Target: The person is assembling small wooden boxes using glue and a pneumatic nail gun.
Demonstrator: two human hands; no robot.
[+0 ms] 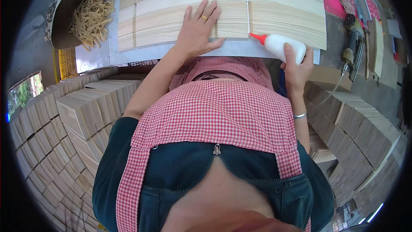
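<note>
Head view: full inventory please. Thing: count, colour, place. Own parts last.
Squeeze bottle: 1, white with red nozzle, right hand
Wooden boards: several, pale, on table
Table: 1, light grey, under boards
Container: 1, dark inside, table's left
Bands: many, tan, spilling from container
Pink sheet: 1, upper right
Tool: 1, dark, right of boards
Stick: 1, brown, beside tool
Crate: 1, yellow, left
Wood stacks: several, pale brown, both sides
Apron: 1, red-white check, worn
Top: 1, dark green, under apron
Bracelet: 1, silver, right wrist
Ring: 1, gold, left hand
Far-right clutter: unclear
Left hand: 1, bare, on boards
Right hand: 1, bare, around bottle
</note>
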